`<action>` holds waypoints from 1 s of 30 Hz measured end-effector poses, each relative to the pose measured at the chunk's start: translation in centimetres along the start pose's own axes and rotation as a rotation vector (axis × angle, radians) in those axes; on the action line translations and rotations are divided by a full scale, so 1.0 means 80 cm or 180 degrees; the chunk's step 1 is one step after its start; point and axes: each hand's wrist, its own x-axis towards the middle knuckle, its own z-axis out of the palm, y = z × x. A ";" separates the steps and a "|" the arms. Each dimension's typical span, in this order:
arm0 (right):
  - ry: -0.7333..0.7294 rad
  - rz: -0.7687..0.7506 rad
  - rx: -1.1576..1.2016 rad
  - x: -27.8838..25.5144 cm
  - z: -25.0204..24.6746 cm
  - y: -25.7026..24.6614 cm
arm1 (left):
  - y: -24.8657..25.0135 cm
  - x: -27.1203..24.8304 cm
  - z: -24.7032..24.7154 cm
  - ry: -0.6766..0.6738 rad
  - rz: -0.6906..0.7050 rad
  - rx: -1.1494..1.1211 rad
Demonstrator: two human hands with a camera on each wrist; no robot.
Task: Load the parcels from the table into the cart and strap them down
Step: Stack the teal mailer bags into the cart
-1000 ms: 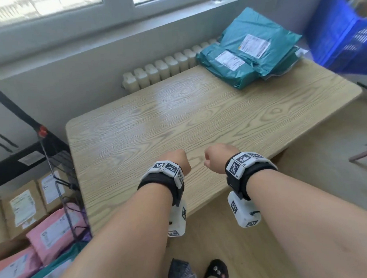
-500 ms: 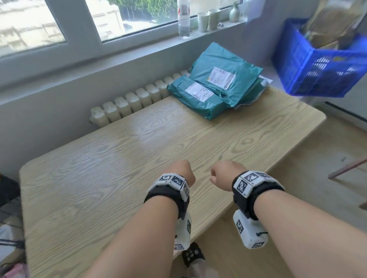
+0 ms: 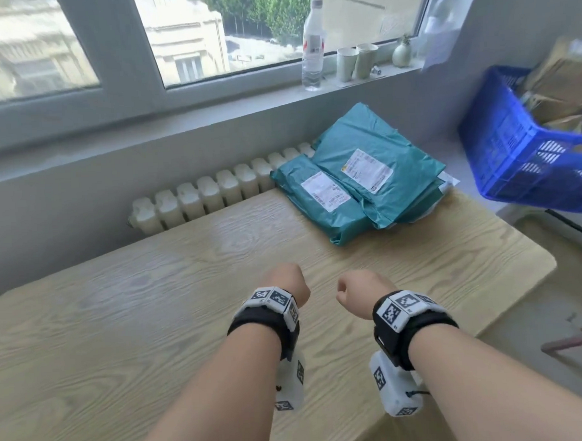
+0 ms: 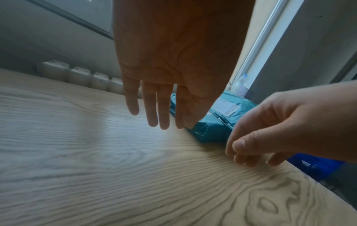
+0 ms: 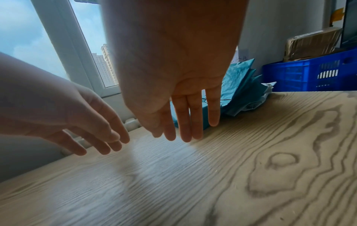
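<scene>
**Wrist rigs on bare forearms**

Both forearms bare, no sleeves in view. Left hand (image 3: 288,283) and right hand (image 3: 362,295) wear no gloves or rings. Each wrist carries a black strap: left wrist band (image 3: 259,324), right wrist band (image 3: 415,328). On top of each band sits a white faceted block with black-and-white square fiducial markers. Under each wrist hangs a white boxy camera housing, also tagged with markers: left camera housing (image 3: 291,385), right camera housing (image 3: 394,388). A thin dark cable (image 3: 418,393) sticks out of the right housing.
</scene>
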 end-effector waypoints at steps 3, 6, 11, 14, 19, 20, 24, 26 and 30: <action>0.0005 0.0018 0.0071 0.023 -0.011 0.011 | 0.006 0.019 -0.008 0.0070 -0.0047 -0.0077; 0.0154 -0.0087 0.0117 0.055 -0.029 0.020 | 0.017 0.044 -0.024 0.0127 -0.0107 -0.0181; 0.0271 -0.0335 0.0059 0.108 -0.060 0.036 | 0.034 0.078 -0.038 0.0166 -0.0287 -0.0238; 0.0302 -0.0387 0.0195 0.141 -0.073 0.051 | 0.043 0.100 -0.039 0.0109 -0.0442 -0.0302; 0.0497 -0.0452 0.0368 0.196 -0.076 0.066 | 0.056 0.140 -0.032 0.0136 -0.0665 -0.0630; 0.0531 -0.0482 0.0392 0.205 -0.073 0.067 | 0.058 0.147 -0.030 0.0130 -0.0700 -0.0701; 0.0702 -0.0549 0.0586 0.235 -0.064 0.070 | 0.059 0.173 -0.019 0.0154 -0.0930 -0.0927; 0.0629 -0.0507 0.0736 0.248 -0.061 0.073 | 0.061 0.183 -0.015 0.0146 -0.1000 -0.1017; 0.0497 -0.0402 0.0847 0.267 -0.057 0.081 | 0.068 0.199 -0.006 0.0097 -0.1065 -0.1202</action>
